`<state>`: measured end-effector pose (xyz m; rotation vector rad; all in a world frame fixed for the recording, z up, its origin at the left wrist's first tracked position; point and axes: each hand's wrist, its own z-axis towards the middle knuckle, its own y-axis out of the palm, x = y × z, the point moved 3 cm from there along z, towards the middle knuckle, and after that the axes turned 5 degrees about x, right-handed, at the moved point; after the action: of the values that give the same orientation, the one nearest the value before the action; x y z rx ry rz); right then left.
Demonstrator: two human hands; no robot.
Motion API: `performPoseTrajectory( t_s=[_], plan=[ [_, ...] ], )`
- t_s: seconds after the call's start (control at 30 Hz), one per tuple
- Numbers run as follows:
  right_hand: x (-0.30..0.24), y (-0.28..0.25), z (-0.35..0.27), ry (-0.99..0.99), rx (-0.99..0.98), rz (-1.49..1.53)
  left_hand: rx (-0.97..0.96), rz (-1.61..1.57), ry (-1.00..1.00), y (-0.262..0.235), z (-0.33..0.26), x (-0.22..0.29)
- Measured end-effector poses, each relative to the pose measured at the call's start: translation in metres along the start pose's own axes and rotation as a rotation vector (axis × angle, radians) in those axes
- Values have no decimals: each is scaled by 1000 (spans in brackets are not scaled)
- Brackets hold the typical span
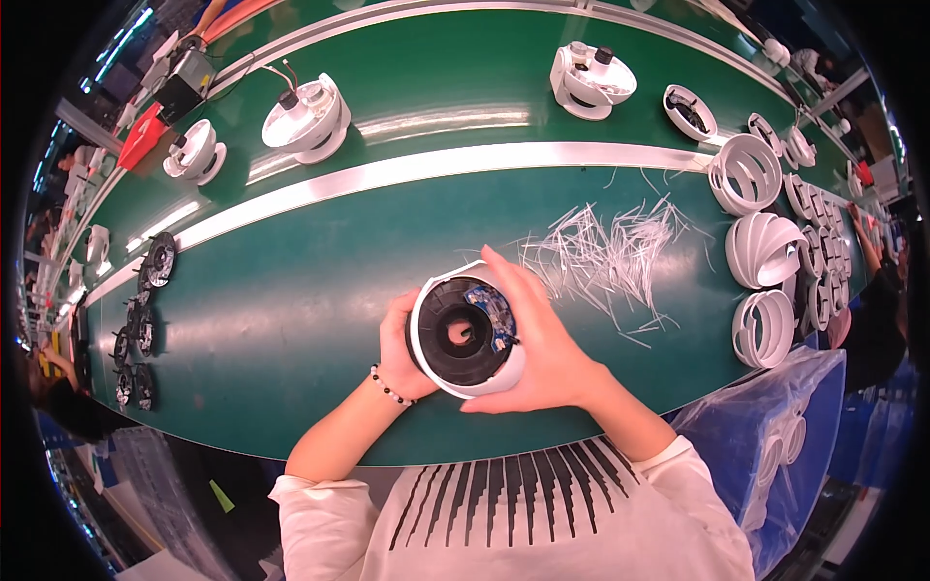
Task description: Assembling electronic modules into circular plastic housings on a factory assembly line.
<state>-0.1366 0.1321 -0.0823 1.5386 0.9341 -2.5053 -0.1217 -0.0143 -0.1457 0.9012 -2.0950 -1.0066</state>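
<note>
round white housing (463,385) with black inner ring and a small blue circuit board, clamped between left hand (399,351) and right hand (544,344) above the green worktop (291,290).

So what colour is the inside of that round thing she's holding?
Black inside a white shell, with a small blue circuit board; the head view shows it.

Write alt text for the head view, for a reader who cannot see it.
Both hands, left hand and right hand, clasp a round white housing with a black ring and small blue circuit board inside, over a green conveyor belt. Cut white cable-tie ends lie beside it, white louvred shells at right.
</note>
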Motion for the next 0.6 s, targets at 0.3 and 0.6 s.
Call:
performPoseTrajectory(
  t_s=[0.3,0.6],
  plan=[
    [0,3,-2,-49,-25,-37,0,9,37,6,0,-5],
    [6,4,4,-28,-80,-109,-86,61,-17,11,-2,-7]
  ],
)
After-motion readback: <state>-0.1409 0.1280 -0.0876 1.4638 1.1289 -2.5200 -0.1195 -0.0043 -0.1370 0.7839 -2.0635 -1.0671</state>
